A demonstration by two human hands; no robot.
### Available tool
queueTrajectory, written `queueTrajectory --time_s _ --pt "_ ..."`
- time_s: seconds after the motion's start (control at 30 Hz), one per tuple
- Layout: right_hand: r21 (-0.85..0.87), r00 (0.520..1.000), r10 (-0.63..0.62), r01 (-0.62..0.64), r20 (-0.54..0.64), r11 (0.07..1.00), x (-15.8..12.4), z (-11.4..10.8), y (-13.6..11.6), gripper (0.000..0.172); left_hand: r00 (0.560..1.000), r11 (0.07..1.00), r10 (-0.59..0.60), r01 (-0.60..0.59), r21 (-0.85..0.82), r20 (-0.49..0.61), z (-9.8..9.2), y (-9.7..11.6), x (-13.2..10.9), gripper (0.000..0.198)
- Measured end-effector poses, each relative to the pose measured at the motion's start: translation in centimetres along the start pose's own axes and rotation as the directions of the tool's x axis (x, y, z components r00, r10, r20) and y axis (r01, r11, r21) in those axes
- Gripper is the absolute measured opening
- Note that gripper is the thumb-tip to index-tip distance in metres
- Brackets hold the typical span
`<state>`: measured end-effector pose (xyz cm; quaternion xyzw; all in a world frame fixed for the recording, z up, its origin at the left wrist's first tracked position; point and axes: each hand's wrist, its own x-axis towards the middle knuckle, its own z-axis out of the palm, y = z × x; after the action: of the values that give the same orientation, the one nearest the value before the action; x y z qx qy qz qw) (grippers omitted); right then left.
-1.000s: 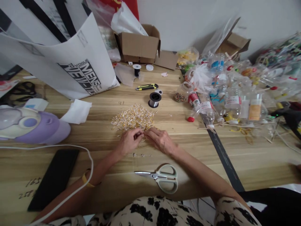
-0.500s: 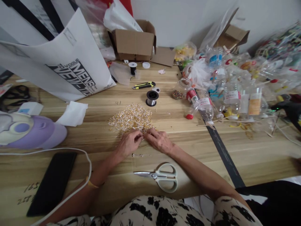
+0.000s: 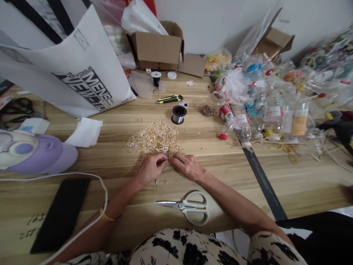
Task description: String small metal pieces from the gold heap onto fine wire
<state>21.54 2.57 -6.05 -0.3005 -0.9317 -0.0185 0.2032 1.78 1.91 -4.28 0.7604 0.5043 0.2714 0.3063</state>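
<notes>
in the head view, the left hand [image 3: 153,165] and right hand [image 3: 187,166] meet at the near edge of a pile of small gold and clear beads [image 3: 154,137] on the wooden table [image 3: 220,158], the fingers of both curled in and their tips close together, though i cannot tell what, if anything, they pinch. just nearer the person, a short beaded strand [image 3: 165,181] lies crosswise, with pale-handled scissors [image 3: 180,206] below it, blades pointing left, while a spool of silvery wire [image 3: 178,115] stands beyond the pile, near a yellow-and-black utility knife [image 3: 169,99].
</notes>
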Motion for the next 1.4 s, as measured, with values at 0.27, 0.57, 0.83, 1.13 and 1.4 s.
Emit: queueTrajectory --time_s 0.27,0.57,0.83,1.13,1.4 --pt "0.078 0.997 0.048 -0.043 -0.053 0.996 0.0 0.3 -0.1 0.014 1.000 0.999 0.008 -0.008 -0.043 -0.006 0.2 -0.2 -0.1 0.011" --pt "0.440 0.965 0.234 -0.158 -0.122 0.884 0.1 0.1 0.8 0.011 0.983 0.976 0.182 -0.182 0.115 0.015 -0.1 -0.3 -0.3 0.008" --pt "0.512 0.954 0.276 -0.181 -0.116 0.839 0.1 0.3 0.9 0.009 0.951 0.919 0.224 -0.279 0.280 0.214 0.3 0.6 -1.0 0.012" --pt "0.500 0.959 0.266 -0.182 -0.101 0.847 -0.1 0.6 1.1 0.010 0.953 0.905 0.197 -0.267 0.330 0.230 0.5 1.0 -1.1 0.017" --pt "0.512 0.958 0.264 -0.173 -0.111 0.842 0.0 0.7 1.0 0.010 0.944 0.890 0.188 -0.281 0.360 0.271 0.3 1.5 -1.2 0.019"
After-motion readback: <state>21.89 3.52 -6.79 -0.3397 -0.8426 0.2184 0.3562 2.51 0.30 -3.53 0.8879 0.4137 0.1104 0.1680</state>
